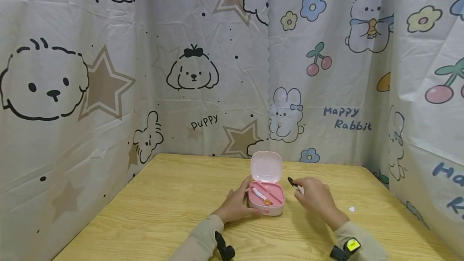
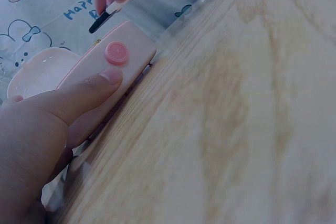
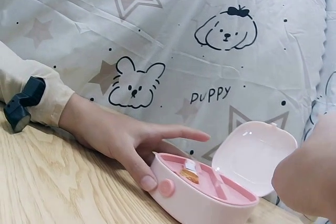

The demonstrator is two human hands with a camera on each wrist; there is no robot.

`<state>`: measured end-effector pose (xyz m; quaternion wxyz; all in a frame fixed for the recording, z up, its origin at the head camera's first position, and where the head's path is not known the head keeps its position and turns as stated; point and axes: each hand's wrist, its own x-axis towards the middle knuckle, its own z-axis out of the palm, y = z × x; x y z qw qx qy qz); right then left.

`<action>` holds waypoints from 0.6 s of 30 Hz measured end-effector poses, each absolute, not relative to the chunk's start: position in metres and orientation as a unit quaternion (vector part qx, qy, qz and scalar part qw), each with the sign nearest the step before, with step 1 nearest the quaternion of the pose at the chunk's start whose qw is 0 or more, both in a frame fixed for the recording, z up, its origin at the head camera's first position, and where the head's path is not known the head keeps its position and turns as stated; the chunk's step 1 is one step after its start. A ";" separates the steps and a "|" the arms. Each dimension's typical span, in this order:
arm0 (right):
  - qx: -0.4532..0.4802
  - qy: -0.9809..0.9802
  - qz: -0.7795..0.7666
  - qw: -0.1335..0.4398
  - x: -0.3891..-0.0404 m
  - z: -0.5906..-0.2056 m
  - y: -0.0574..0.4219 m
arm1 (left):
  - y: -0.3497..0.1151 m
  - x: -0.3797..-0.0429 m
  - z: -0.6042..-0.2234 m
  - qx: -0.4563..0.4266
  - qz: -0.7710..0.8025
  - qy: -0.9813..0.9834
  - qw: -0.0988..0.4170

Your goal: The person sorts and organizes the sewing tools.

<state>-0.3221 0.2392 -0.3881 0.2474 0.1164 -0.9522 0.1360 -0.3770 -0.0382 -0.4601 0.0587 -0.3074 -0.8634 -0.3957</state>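
Note:
A pale pink box (image 1: 266,210) with a round button (image 2: 116,53) stands on the table, its lid (image 1: 266,166) raised. My left hand (image 1: 236,201) grips the box's left side, the thumb on the front near the button, the other fingers behind. Inside the darker pink tray (image 3: 237,196) lies a white strip with an orange round end (image 1: 267,201). To the right of the box, apart from it, my right hand (image 1: 316,197) pinches a slim stick with a black end (image 1: 291,181) and a white body. In the right wrist view the stick is hidden.
On the wooden table (image 1: 174,188), a small white heart-shaped piece (image 1: 352,209) lies to the right of my right hand. A printed curtain (image 1: 203,71) hangs behind and at both sides of the table.

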 end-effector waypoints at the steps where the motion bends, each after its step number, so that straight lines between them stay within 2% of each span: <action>1: 0.120 -0.952 0.137 0.246 -0.323 -0.387 0.236 | -0.038 -0.377 -0.460 -0.307 -0.396 -0.863 0.058; 18: 0.171 -0.942 0.161 0.239 -0.331 -0.385 0.195 | -0.038 -0.376 -0.458 -0.305 -0.395 -0.865 0.056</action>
